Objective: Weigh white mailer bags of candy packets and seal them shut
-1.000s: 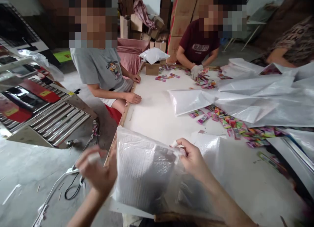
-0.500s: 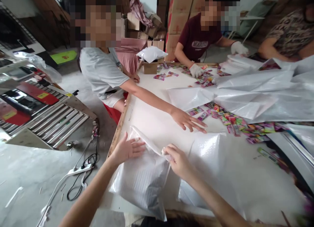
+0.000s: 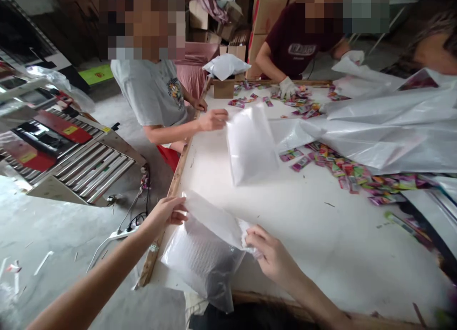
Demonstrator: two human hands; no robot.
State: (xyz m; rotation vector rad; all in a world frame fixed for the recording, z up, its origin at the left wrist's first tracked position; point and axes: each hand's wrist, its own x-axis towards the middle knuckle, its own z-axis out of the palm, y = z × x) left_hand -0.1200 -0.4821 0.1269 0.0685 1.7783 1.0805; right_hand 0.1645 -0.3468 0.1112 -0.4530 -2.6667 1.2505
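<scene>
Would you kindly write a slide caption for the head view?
Left hand touching and right hand gripping a white bag at the edge of the table; a co-worker's hand holds another bag.

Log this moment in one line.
left hand: touches plastic bag, upper edge | right hand: grips same edge, other end | co-worker's hand: holds another bag
</scene>
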